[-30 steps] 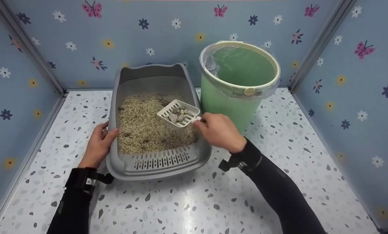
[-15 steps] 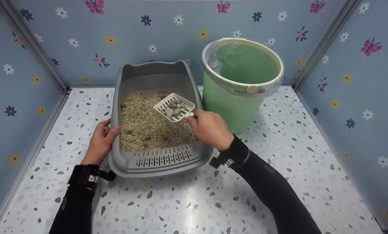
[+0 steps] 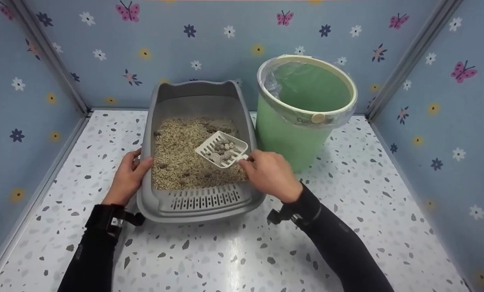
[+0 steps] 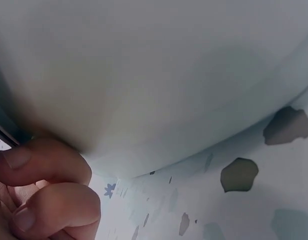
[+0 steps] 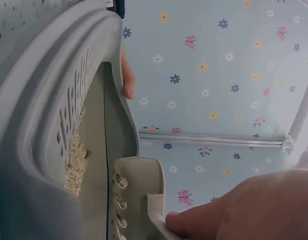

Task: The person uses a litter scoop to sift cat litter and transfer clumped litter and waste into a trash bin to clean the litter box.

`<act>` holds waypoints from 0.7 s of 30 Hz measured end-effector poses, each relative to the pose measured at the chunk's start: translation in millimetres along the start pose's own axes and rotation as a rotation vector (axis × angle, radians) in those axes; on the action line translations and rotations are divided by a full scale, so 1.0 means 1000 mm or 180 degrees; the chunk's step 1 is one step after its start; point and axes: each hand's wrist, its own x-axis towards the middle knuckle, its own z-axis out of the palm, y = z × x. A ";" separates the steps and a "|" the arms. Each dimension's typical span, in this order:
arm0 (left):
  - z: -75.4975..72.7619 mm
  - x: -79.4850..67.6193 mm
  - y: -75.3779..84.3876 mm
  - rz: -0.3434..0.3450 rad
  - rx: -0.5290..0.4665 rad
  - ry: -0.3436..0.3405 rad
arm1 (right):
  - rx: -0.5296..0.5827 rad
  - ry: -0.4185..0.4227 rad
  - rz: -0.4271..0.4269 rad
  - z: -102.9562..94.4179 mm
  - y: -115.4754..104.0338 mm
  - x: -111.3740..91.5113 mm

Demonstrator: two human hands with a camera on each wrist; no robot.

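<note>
A grey litter box (image 3: 201,217) holds tan pellet litter (image 3: 177,150) with several darker lumps. My left hand (image 3: 126,178) grips its left side wall, thumb over the rim; the left wrist view shows curled fingers (image 4: 59,207) beside the pale outer wall. Over the litter's right part, my right hand (image 3: 274,174) holds a white slotted litter scoop (image 3: 204,151) by the handle. Several greyish clumps (image 3: 223,152) lie in the scoop. The right wrist view shows the scoop (image 5: 144,180) from the side, above the litter, with my thumb on its handle.
A green trash bin (image 3: 286,142) with a clear plastic liner (image 3: 272,83) stands just right of the box. Flowered blue panels (image 3: 209,40) enclose the back and sides. The floor (image 3: 209,255) is white with grey speckles.
The scoop has shifted slightly left over the litter, then back toward the front, with the clumps still in it. My left hand keeps its grip on the box. The head view has shifted a little.
</note>
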 end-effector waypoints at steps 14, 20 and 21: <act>0.000 -0.002 0.002 0.0006 -0.0038 0.0025 | 0.0200 -0.0015 -0.0029 -0.009 0.005 0.008; 0.001 -0.002 0.000 0.0014 -0.0044 -0.0033 | 0.0319 -0.0092 0.0059 -0.022 0.006 0.007; 0.001 -0.002 0.000 0.0004 -0.0056 -0.0035 | 0.0329 -0.0095 0.0063 -0.025 0.006 0.007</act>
